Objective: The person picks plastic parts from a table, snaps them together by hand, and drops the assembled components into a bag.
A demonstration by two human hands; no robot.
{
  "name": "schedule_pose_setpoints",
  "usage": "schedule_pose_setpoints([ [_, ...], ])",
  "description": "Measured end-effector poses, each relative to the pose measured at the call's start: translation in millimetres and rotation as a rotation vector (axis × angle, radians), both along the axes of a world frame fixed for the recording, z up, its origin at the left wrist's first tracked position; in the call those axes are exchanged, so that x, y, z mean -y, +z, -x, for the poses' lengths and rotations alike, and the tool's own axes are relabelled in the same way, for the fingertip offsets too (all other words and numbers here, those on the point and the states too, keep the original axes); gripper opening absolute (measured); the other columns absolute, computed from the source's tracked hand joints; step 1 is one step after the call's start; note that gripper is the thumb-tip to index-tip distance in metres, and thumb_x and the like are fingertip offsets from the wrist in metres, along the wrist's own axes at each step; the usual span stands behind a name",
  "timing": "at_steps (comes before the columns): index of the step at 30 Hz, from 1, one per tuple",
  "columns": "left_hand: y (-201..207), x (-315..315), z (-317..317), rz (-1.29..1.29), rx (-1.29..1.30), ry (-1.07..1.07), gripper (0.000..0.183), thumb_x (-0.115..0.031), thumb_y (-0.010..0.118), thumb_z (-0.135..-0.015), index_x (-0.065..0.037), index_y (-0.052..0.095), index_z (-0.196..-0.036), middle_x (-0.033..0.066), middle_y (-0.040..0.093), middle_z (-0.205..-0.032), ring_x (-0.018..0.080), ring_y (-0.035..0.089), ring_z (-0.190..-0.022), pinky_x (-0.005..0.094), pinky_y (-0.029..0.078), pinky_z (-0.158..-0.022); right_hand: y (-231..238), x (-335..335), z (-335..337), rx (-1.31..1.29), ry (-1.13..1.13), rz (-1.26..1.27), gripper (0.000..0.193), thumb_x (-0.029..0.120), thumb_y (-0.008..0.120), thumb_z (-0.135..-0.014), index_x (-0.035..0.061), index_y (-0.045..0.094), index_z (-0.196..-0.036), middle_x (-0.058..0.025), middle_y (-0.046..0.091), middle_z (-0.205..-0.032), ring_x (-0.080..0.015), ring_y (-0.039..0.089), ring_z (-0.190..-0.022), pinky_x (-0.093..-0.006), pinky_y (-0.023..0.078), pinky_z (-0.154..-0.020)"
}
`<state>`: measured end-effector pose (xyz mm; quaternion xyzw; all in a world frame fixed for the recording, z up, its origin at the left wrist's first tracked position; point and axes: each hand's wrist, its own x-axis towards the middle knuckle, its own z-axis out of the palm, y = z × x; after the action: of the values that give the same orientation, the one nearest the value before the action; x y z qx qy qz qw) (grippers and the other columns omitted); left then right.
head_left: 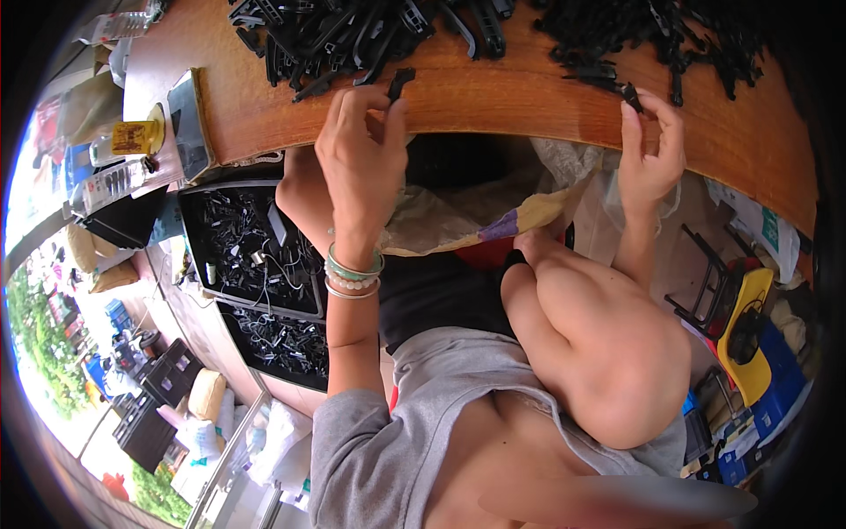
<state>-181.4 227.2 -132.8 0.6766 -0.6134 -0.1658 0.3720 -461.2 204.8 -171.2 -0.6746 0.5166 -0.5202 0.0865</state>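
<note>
Over the table's near edge, my left hand (361, 150) pinches a small black plastic part (402, 83) between thumb and fingers. Farther right, my right hand (650, 159) grips another small black plastic piece (631, 97) at its fingertips, close to the tabletop. Beyond my left hand lies a heap of longer black plastic parts (352, 44). A second heap of thinner black pieces (656, 35) spreads out beyond my right hand. Below the edge, between my forearms, an open sack (529, 216) with a yellow and purple rim gapes; its inside is dark.
The brown wooden table (520, 97) curves across the top. A dark flat device (189, 123) and a yellow container (137, 137) sit at its left end. Two black trays of parts, an upper tray (251, 238) and a lower tray (282, 344), stand at left. A yellow stool (747, 353) is at right.
</note>
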Motion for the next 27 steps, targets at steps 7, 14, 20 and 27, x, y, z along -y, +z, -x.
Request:
schedule_pose_setpoints([
  [7,16.8,0.2,53.4,-0.231,-1.128,-0.226,0.01,0.003,0.063,-0.085,0.002,0.058,-0.093,0.0122,0.066,-0.096,0.0147,0.065,-0.076,0.026,0.055,-0.071,46.6,-24.1,-23.8,0.657,0.747,-0.488,0.019,-0.007,0.065,-0.082,-0.0062,0.063,-0.1,-0.0118,0.066,-0.091,-0.0152,0.062,-0.071,-0.0229,0.051,-0.063],
  [14,-2.7,-1.6,58.9,-0.404,-1.38,-0.249,0.014,-0.012,0.06,-0.092,0.002,0.061,-0.095,0.0095,0.068,-0.099,0.0097,0.062,-0.079,0.0217,0.05,-0.07,43.4,-28.5,-45.4,0.618,0.664,-0.471,0.021,-0.011,0.064,-0.08,-0.0035,0.067,-0.1,-0.0125,0.066,-0.088,-0.0158,0.063,-0.071,-0.0245,0.051,-0.06],
  [20,-3.5,-0.6,53.1,-0.612,-1.266,-0.328,0.023,-0.011,0.062,-0.09,0.004,0.065,-0.106,0.0071,0.068,-0.093,0.0076,0.06,-0.074,0.0191,0.047,-0.067,49.5,-22.0,-38.7,0.204,0.605,-0.279,0.025,-0.01,0.07,-0.072,0.0012,0.069,-0.095,-0.0109,0.066,-0.085,-0.0185,0.063,-0.071,-0.0259,0.051,-0.061],
  [27,21.7,0.6,44.2,-0.499,-0.76,-0.533,0.029,-0.006,0.065,-0.084,0.005,0.063,-0.111,0.0094,0.068,-0.09,0.0139,0.063,-0.069,0.0265,0.049,-0.058,43.5,-24.9,-42.9,0.057,0.442,-0.153,0.029,-0.011,0.074,-0.065,0.0012,0.067,-0.09,-0.0116,0.065,-0.083,-0.0219,0.064,-0.074,-0.0292,0.053,-0.064],
])
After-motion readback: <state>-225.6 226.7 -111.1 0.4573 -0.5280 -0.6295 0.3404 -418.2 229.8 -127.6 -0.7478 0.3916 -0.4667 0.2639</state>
